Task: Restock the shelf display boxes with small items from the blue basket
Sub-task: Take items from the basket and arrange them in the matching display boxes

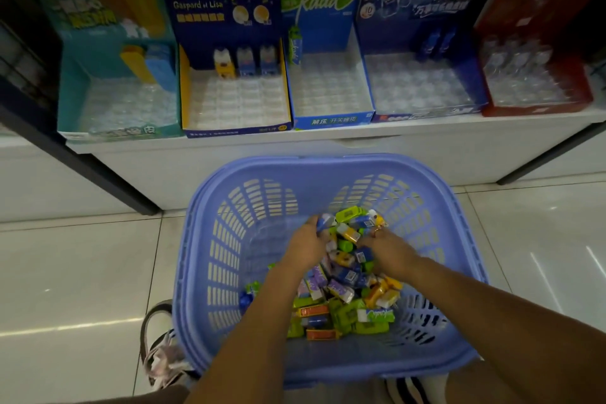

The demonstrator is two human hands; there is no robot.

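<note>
Light even, moderately dim, from overhead. Floor tiles [75, 272] glossy: white glare streaks at left and right. Shelf [229, 143] recess shadowed; upper backs of display boxes [236, 75] dark, soft, print partly unreadable. Clear trays inside catch faint highlights. Basket [328, 170] rim sharp; hands and items at centre slightly motion-blurred. Wide-angle distortion: shelf edges bow and frame posts splay outward toward the corners, which darken
</note>
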